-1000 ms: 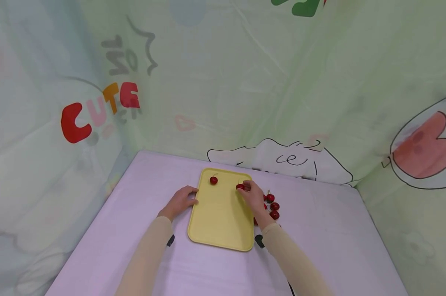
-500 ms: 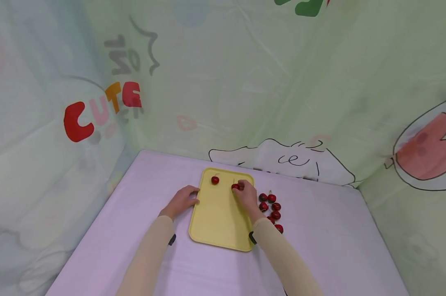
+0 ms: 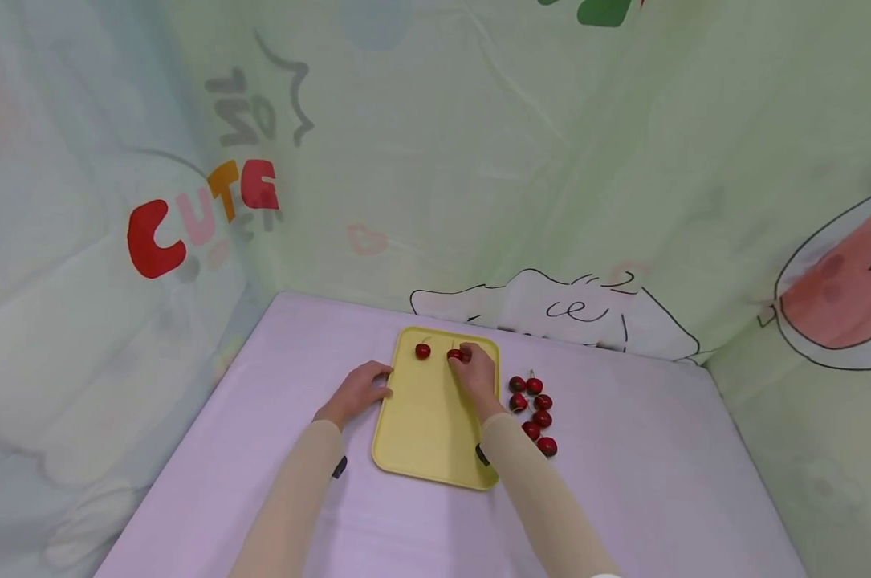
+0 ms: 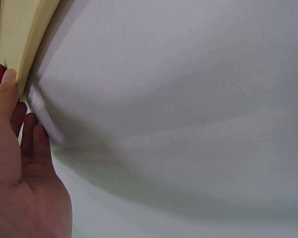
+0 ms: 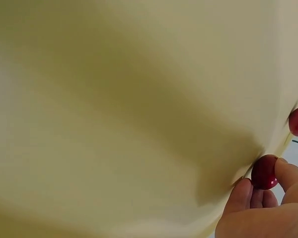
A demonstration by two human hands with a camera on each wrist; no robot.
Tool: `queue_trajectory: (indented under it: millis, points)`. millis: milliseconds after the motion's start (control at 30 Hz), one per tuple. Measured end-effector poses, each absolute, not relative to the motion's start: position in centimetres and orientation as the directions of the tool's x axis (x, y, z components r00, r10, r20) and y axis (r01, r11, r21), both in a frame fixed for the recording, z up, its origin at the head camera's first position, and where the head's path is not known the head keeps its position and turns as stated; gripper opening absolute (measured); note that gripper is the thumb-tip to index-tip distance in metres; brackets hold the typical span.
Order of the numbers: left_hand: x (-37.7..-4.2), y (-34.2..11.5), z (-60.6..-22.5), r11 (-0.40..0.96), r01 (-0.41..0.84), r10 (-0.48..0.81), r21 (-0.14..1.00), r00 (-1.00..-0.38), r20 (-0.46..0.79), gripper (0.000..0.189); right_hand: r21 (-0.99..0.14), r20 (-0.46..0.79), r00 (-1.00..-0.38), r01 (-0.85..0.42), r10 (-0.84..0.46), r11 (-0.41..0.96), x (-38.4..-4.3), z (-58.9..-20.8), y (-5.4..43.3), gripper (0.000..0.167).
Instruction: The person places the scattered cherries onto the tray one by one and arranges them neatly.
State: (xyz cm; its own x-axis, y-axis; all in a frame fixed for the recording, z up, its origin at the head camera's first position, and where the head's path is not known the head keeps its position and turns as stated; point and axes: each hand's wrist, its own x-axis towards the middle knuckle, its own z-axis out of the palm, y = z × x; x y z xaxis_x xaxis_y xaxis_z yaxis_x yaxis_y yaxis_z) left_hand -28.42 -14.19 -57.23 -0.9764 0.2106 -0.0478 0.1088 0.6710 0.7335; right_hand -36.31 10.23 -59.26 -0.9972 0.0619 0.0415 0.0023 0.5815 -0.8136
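Right fingers (image 5: 292, 179) round cherry (image 5: 264, 172) (tray edge (image 3: 444, 332) near)

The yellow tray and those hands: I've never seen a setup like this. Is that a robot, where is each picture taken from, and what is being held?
No robot here: these are a person's bare hands. The wide picture comes from a camera worn on the head; the two close ones come from cameras on the wrists.

On the table lies the tray. The left hand touches its left edge. The right hand pinches a cherry at the tray's far end; whether it touches the tray is hard to tell. A second cherry sits on the tray to its left, and other cherries lie right of the tray.
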Motion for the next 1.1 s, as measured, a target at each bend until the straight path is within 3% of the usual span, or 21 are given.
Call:
queue_trajectory:
  millis: [533,1100]
  points:
    - [-28.8,-14.1,-57.5,0.674,0.119,0.210,0.729,-0.977,-0.034,0.044,-0.810,0.030,-0.999,-0.001,0.039,0.587,-35.2,-57.0,11.2,0.044]
    - [-28.3,-14.1,-56.9,0.663,0.109,0.211,0.741,-0.977,-0.045,0.044,-0.848,0.061,-0.998,-0.035,0.031,0.529,-29.1,-52.9,17.8,0.054]
